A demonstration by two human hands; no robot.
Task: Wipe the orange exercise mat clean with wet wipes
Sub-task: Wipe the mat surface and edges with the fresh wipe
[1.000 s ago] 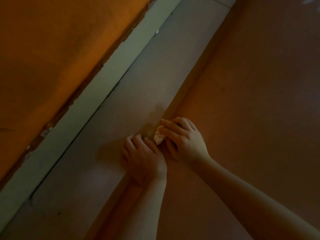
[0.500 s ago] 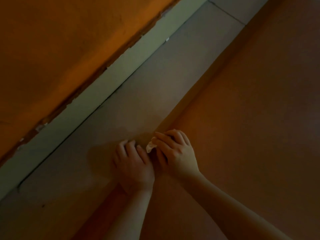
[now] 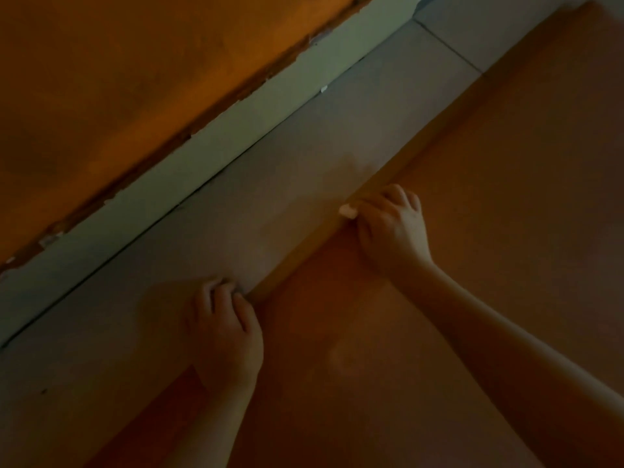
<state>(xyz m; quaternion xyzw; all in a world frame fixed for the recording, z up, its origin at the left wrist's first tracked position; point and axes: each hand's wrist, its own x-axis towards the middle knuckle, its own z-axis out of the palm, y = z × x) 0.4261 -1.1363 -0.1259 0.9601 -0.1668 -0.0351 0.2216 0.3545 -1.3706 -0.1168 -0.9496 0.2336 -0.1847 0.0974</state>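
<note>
The orange exercise mat [image 3: 489, 184] covers the floor on the right, its left edge running diagonally from bottom left to top right. My right hand [image 3: 393, 228] lies on that edge with its fingers curled round a small white wet wipe [image 3: 347, 211], which shows only as a scrap at the fingertips. My left hand [image 3: 224, 332] sits lower along the same edge, its fingers curled over the rim of the mat. The room is dim.
A strip of grey floor tiles [image 3: 236, 238] runs beside the mat. Beyond it stands a pale green skirting [image 3: 189, 170] under an orange wall [image 3: 118, 96] with chipped paint along its lower border.
My hands, side by side a second ago, are now apart. The right hand has slid up along the mat's edge with the wipe; the left stays lower on the edge.
</note>
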